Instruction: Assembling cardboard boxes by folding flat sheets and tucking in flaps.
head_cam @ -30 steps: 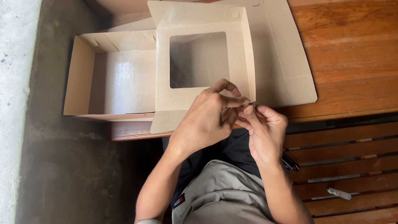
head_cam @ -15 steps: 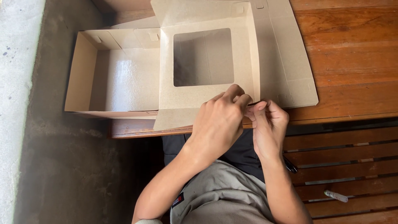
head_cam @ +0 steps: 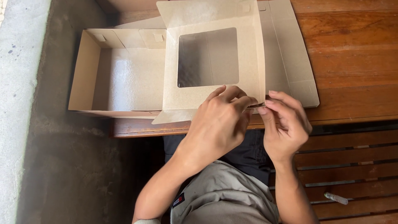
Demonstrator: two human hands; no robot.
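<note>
Head view looks straight down on a wooden table (head_cam: 356,54) with two kraft cardboard boxes at its near edge. Left hand (head_cam: 217,124) and right hand (head_cam: 286,126) meet at the near right corner of the windowed box lid (head_cam: 207,99) — both pinch the cardboard edge there, fingertips (head_cam: 248,101) of the left curled over it, thumb and forefinger of the right closed on the same corner from the other side. That lid, with a square clear window, lies near the middle of the table's near edge, a side flap spread flat on the wood to its right. Just beside it on the left sits an open box tray (head_cam: 120,74), its glossy inside showing, overhanging the table's left end. Below the table, slatted wooden boards (head_cam: 356,166) carry a small white marker-like object (head_cam: 336,198).
</note>
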